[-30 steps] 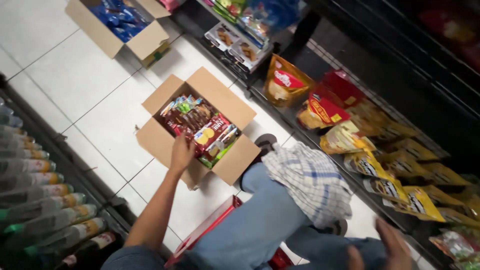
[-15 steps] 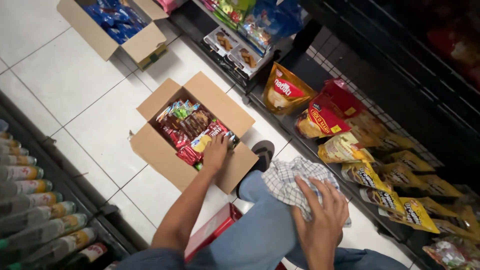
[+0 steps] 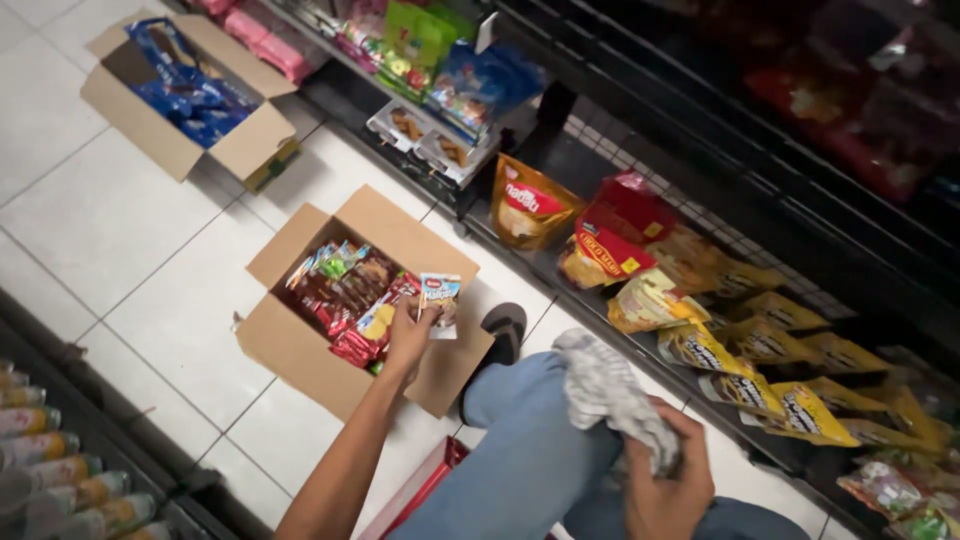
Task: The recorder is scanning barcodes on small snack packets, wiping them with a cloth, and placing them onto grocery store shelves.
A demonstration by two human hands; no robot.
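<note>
My left hand is over an open cardboard box on the white tiled floor and grips a small white snack packet, lifted just above the box's right side. The box is full of red, brown and green snack packets. My right hand rests on my knee in blue jeans and clutches a bunched checked cloth.
A second open box of blue packets stands at the upper left. The low dark shelf on the right holds yellow and red snack bags. Bottles line a shelf at the lower left. A red basket sits by my leg, near a dark shoe.
My left hand has pulled a small white packet up out of the box. My right hand has gathered the flat cloth into a bunch on my knee. The view shifted down and right.
</note>
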